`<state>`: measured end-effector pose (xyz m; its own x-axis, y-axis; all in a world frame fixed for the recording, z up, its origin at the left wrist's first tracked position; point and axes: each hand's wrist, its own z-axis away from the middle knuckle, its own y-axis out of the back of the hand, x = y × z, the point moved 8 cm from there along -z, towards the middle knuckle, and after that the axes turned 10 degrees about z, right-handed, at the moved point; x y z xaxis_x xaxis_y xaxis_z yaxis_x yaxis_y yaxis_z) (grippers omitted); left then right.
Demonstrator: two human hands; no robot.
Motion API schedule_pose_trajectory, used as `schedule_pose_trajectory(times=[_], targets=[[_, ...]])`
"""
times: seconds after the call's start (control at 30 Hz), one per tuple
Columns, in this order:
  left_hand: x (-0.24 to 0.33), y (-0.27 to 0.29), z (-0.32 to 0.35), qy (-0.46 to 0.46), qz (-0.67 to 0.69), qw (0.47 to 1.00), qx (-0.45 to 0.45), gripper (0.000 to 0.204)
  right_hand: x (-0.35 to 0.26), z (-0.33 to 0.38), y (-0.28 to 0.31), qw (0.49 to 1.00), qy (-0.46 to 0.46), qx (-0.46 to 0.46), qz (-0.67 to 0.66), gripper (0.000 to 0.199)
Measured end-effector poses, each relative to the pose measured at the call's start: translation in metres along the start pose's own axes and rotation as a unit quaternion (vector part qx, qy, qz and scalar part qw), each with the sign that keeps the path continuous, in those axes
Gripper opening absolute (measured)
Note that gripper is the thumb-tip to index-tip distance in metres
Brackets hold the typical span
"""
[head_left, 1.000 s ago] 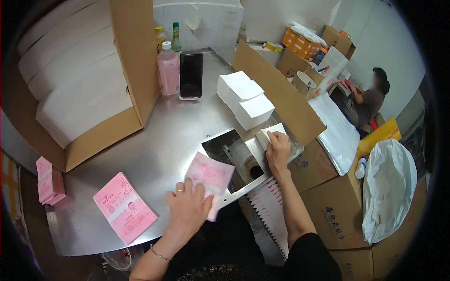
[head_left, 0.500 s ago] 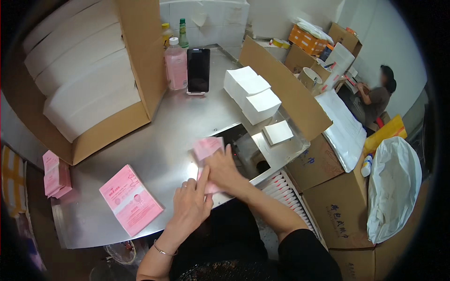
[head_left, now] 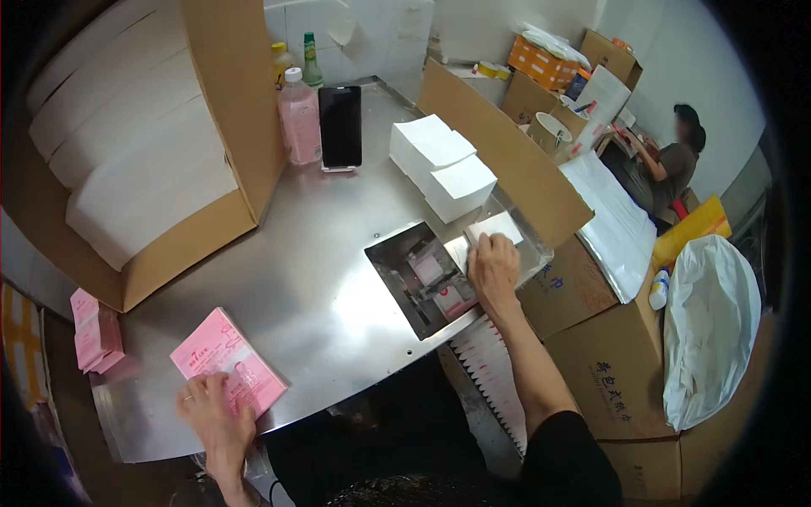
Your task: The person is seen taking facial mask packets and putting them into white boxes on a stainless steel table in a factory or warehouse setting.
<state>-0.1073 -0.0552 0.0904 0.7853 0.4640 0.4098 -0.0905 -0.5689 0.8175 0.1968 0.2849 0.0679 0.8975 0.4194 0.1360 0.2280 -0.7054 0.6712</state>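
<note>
A stack of pink printed plastic sleeves [head_left: 221,342] lies on the metal table at the left. Over its near edge rests my left hand [head_left: 211,410], fingers apart and touching the top sleeve. On the right, my right hand [head_left: 494,269] bends its fingers round the near edge of a small stack of folded white tissues [head_left: 500,226]; the fingertips are partly hidden. Between the hands, a rectangular opening [head_left: 395,283] in the tabletop shows metal parts and pink-and-white packs inside.
Taller white tissue stacks [head_left: 443,165] stand beside a cardboard flap [head_left: 498,139]. A phone [head_left: 340,127] and a pink bottle [head_left: 300,118] are at the back. A large carton [head_left: 190,249] of white paper occupies the left. More pink sleeves [head_left: 95,334] stand at the left edge. A person [head_left: 672,165] sits far right.
My hands have parted. The left moved to the pink sleeve stack, the right to the small tissue stack. The pink piece they handled has left the tabletop, and the opening is uncovered.
</note>
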Motion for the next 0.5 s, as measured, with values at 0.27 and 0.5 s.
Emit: schedule_pose_trajectory(times=[0.27, 0.5], targets=[[0.042, -0.014, -0.014, -0.082, 0.179, 0.978, -0.064, 0.032, 0.015, 0.002, -0.035, 0.999, -0.006, -0.042, -0.01, 0.009], [0.127, -0.113, -0.008, -0.237, 0.165, 0.95, -0.122, 0.035, 0.043, 0.001, -0.041, 0.991, -0.049, -0.028, -0.118, 0.021]])
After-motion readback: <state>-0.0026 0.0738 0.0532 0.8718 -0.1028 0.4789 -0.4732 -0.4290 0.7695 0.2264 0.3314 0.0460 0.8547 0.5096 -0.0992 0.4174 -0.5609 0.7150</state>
